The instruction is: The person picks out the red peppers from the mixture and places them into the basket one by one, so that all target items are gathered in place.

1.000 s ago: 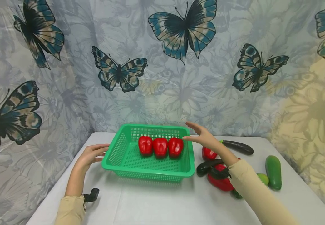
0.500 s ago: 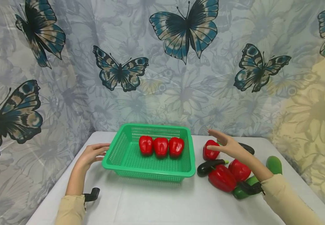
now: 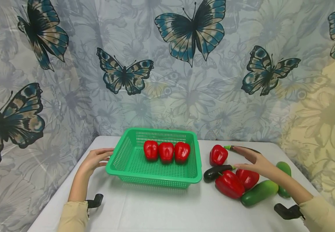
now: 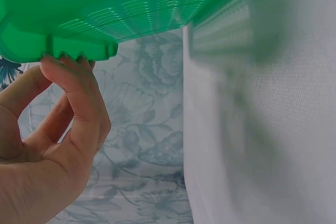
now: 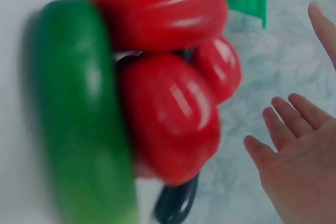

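Observation:
My left hand is at the left rim of a green plastic basket. In the left wrist view its bent fingertips touch the rim's edge. Three red bell peppers stand in a row inside the basket. My right hand hovers, fingers spread and holding nothing, over the vegetables on the right. Beneath and around it lie a bell pepper, a larger bell pepper, an eggplant and a green cucumber-like vegetable. In the right wrist view, the right palm is apart from the peppers.
Another red bell pepper sits right of the basket. Behind the right hand lies a second eggplant, partly hidden. A second green vegetable is by the right forearm. White cloth covers the table; a butterfly-print curtain hangs behind.
My right hand has moved from above the basket's right rim to the right and nearer, over the vegetables. The left hand and the basket have stayed in place.

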A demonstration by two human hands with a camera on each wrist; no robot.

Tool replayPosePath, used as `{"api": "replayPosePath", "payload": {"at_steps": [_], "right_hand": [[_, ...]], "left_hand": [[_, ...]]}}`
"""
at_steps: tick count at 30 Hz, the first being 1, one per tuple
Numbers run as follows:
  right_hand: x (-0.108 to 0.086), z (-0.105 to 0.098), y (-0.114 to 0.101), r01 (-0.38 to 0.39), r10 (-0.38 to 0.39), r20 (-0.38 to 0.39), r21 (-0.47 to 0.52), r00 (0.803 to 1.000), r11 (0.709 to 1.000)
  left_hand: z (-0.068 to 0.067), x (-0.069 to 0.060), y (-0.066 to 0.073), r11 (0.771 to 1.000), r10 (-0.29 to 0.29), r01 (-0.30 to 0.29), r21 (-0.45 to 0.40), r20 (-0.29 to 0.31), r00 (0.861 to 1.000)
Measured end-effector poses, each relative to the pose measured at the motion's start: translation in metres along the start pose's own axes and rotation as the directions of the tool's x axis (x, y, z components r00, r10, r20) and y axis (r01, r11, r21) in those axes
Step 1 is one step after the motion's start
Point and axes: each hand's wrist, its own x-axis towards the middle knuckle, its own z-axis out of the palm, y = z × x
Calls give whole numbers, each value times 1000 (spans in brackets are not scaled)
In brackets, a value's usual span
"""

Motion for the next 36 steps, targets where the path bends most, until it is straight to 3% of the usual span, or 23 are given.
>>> {"api": "replayPosePath", "payload": {"at_steps": [15, 26, 36], "right_hand": [[-34, 2, 45, -119, 119, 8, 4, 993, 993], [-35, 12, 48, -176, 175, 41, 41, 984, 983], [-32, 17, 54, -206, 206, 42, -2, 978, 979]], "left_hand": [[0, 1, 0, 1000, 3, -3, 4, 0, 1000], [-1, 0, -1, 1000, 10, -10, -3, 5, 1000], [-1, 0, -2, 1000, 12, -12, -11, 10, 1000]]}}
